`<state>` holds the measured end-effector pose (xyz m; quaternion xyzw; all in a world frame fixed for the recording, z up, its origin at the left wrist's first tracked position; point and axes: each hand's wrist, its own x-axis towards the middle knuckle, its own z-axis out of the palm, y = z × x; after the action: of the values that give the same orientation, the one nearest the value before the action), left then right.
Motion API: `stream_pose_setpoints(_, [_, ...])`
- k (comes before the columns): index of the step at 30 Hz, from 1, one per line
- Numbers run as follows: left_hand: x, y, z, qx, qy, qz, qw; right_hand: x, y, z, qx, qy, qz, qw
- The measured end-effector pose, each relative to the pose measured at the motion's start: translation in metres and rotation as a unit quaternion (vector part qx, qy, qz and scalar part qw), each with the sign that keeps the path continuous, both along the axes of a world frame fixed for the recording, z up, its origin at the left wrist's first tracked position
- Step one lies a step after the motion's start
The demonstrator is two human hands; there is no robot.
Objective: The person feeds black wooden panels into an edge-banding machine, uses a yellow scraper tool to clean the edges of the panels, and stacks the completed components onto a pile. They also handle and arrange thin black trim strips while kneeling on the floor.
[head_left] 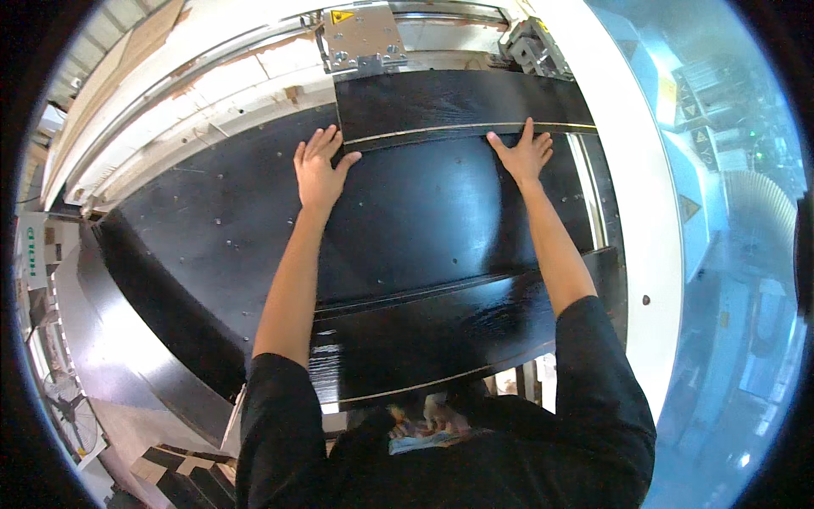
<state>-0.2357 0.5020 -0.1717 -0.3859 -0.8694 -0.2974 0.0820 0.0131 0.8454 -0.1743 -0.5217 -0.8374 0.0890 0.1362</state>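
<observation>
A long black board (462,99) with a pale raw front edge lies at the far side of a black machine table (415,212). At its left end is my left hand (320,170), fingers spread and the thumb close to the board's corner. My right hand (524,155) rests at the front edge nearer its right end, thumb and fingers spread apart. Neither hand is wrapped around anything. A second black board or stack of boards (432,331) lies close to my body, under my forearms, glossy on top with a pale edge facing me.
Behind the far board a metal carriage (365,38) sits on a rail, with a grey clamp-like block (536,49) to its right. A white machine frame (649,254) runs down the right side. At lower left are more stacked boards (182,475) and a fan (72,416).
</observation>
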Motion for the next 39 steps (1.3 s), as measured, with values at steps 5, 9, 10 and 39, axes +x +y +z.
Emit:
stream_pose_setpoints(5, [0.006, -0.001, 0.000, 0.001, 0.005, 0.004, 1.000, -0.001, -0.010, 0.005, -0.008, 0.037, -0.002, 0.999])
stream_pose_setpoints(9, [0.003, 0.000, -0.006, 0.015, 0.019, 0.004, 1.000, -0.004, -0.007, 0.004, -0.001, 0.057, 0.003, 0.998])
stream_pose_setpoints(10, [0.002, 0.001, -0.005, 0.018, 0.024, 0.001, 1.000, -0.001, -0.004, 0.000, 0.011, 0.061, 0.000, 0.998])
stream_pose_setpoints(39, [-0.003, 0.001, 0.001, 0.044, 0.015, 0.035, 0.998, -0.001, 0.002, -0.004, 0.047, 0.033, 0.007, 0.998])
